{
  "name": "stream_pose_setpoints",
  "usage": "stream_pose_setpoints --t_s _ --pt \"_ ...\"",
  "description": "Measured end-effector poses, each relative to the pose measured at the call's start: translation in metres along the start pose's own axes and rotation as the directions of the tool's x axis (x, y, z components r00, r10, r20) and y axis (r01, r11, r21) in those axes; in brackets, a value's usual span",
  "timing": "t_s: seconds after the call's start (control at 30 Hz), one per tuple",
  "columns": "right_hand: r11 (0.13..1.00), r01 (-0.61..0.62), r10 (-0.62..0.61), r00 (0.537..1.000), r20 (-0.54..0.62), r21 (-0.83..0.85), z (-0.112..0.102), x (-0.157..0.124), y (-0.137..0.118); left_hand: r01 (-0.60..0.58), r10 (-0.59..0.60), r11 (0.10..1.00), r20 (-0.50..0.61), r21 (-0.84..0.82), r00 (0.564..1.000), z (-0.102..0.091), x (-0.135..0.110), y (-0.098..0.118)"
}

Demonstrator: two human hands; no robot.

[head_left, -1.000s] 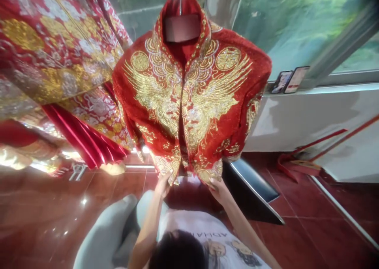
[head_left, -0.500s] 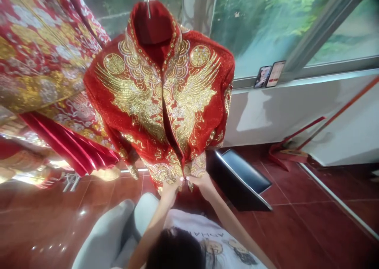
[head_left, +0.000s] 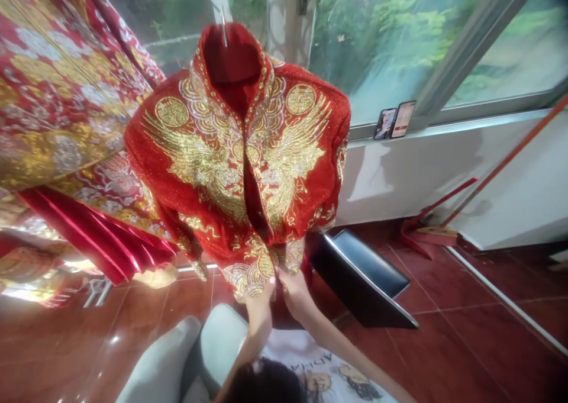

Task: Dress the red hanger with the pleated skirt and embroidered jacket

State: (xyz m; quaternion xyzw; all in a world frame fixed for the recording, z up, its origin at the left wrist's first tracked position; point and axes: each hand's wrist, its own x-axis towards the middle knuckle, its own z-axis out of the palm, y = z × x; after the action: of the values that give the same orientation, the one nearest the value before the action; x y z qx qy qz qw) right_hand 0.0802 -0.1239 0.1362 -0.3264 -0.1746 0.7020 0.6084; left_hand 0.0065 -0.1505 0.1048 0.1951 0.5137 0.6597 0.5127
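Note:
A red jacket (head_left: 235, 154) with gold and silver embroidered wings hangs on a hanger in front of the window. My left hand (head_left: 260, 302) pinches the left front panel at the bottom hem. My right hand (head_left: 295, 293) grips the right front panel at the hem, right beside it. Both hands meet at the jacket's centre opening, fingers closed on the cloth.
A second red and gold garment (head_left: 66, 113) with pleated red satin hangs at the left. A black tray-like object (head_left: 368, 279) leans on the red tiled floor (head_left: 465, 326). Two phones (head_left: 394, 120) stand on the window sill. A red stand (head_left: 435, 225) sits by the white wall.
My hands came together from apart on the hem to the centre opening. The view shifted so the jacket sits further left and lower.

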Motion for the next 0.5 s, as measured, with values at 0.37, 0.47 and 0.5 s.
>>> stream_pose_setpoints --t_s 0.37,0.47,0.5 --pt "0.997 -0.067 0.069 0.994 -0.083 0.026 -0.005 -0.002 -0.015 0.012 -0.012 1.0 -0.017 0.005 1.0 0.016 0.009 0.013" --pt "0.992 -0.114 0.119 0.987 -0.11 0.045 -0.003 -0.001 -0.014 0.029 -0.029 0.999 -0.001 0.022 1.0 0.015 0.013 0.009" --pt "0.992 -0.121 0.125 0.986 -0.109 0.043 -0.003 0.0 -0.013 0.054 -0.055 0.998 0.016 0.033 0.998 0.015 0.014 0.007"
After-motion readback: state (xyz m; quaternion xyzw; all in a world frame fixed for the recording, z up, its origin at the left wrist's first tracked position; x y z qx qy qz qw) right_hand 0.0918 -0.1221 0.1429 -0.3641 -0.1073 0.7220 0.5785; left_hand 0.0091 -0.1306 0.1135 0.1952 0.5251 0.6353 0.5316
